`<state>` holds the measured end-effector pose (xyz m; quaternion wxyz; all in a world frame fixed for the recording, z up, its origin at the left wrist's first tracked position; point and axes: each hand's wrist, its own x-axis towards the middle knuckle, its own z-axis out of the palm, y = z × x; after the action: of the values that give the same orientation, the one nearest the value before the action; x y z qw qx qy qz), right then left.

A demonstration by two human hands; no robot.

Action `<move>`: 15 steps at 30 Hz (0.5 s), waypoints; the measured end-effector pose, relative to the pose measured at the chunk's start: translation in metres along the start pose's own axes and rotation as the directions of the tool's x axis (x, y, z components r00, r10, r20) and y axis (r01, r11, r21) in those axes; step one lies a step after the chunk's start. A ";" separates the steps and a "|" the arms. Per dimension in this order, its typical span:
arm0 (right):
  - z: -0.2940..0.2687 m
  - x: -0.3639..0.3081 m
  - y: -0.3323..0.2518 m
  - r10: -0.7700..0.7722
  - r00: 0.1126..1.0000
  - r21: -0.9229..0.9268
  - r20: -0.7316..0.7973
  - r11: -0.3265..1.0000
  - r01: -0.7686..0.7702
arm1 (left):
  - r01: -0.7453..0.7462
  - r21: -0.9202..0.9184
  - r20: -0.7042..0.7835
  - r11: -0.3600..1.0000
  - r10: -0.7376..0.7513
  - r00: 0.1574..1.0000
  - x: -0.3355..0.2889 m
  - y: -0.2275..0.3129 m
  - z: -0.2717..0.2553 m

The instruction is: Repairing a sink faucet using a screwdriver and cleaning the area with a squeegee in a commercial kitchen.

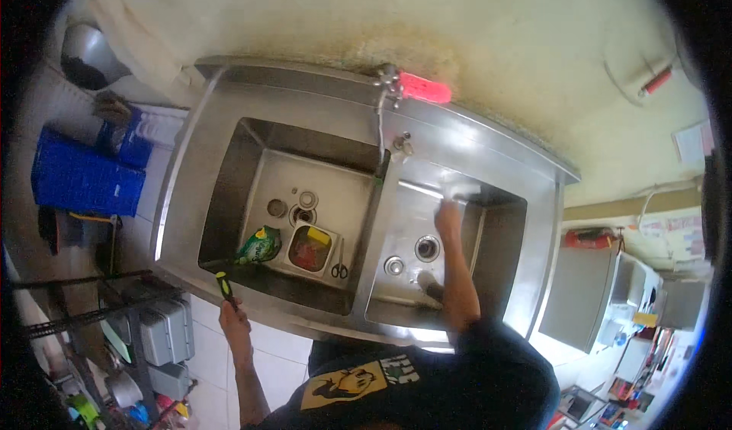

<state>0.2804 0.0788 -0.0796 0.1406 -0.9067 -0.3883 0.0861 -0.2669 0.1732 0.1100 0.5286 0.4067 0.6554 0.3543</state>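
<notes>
My left hand is closed around a short black and lime-green handled tool, held upright just outside the sink's front left edge. What kind of tool it is does not show. My right hand reaches into the right basin, close to its far wall. Its fingers are blurred, and whatever they may hold cannot be made out. In the right basin lie a drain and a round metal strainer. The left basin holds a green pouch, a small metal tray with a yellow sponge, and scissors.
A faucet with a bright pink piece on it rises between the basins at the wall. Blue crates stand on the far left. A black rack is at the near left, and a metal cabinet stands to the right.
</notes>
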 end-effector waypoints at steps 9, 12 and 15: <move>0.014 -0.012 -0.282 -0.266 0.954 0.508 0.141 0.846 0.161 | 0.128 -0.205 0.050 0.970 -0.120 0.992 0.025 -0.011 0.002; 0.047 0.112 -0.335 -0.127 0.992 0.337 0.005 0.934 0.118 | -0.027 -0.097 -0.086 0.995 0.019 0.996 0.038 -0.015 -0.004; 0.044 0.197 -0.329 -0.186 0.981 -0.074 0.057 0.979 0.190 | -0.102 0.163 -0.114 0.981 0.121 0.986 0.029 -0.024 -0.043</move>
<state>0.1801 0.4476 -0.0247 0.1027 -0.8684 -0.4786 0.0794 -0.3160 0.1880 0.0848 0.4329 0.4606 0.6887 0.3552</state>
